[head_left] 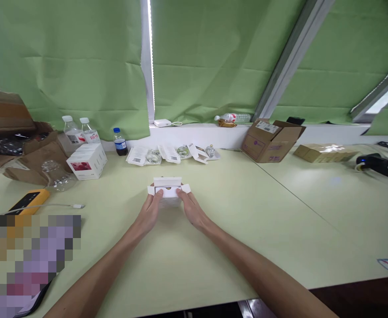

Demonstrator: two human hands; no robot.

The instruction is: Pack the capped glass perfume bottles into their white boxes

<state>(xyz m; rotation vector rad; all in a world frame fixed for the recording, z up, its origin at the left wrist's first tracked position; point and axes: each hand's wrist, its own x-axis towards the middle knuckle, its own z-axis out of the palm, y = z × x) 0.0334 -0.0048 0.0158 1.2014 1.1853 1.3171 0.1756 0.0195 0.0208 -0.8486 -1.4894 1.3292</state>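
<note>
A small white box (170, 202) is held between both hands above the pale table, its top lid raised and its two side flaps spread outward. My left hand (149, 210) grips its left side, thumb at the opening. On the right side, my right hand (193, 210) holds it the same way. Something white sits just inside the opening, with a small dark notch at its middle; what else is inside is hidden. Beyond the hands, several opened white packages (170, 153) lie in a row near the wall, with small clear and greenish round items beside them.
White boxes (89, 170) stand together at left, near clear bottles (68, 128) and a dark-drink bottle (120, 142). A yellow power strip (31, 201) with a white cable lies closer. Cardboard boxes (266, 143) are at back right, beside a yellowish package (324, 153) and a black device (379, 164).
</note>
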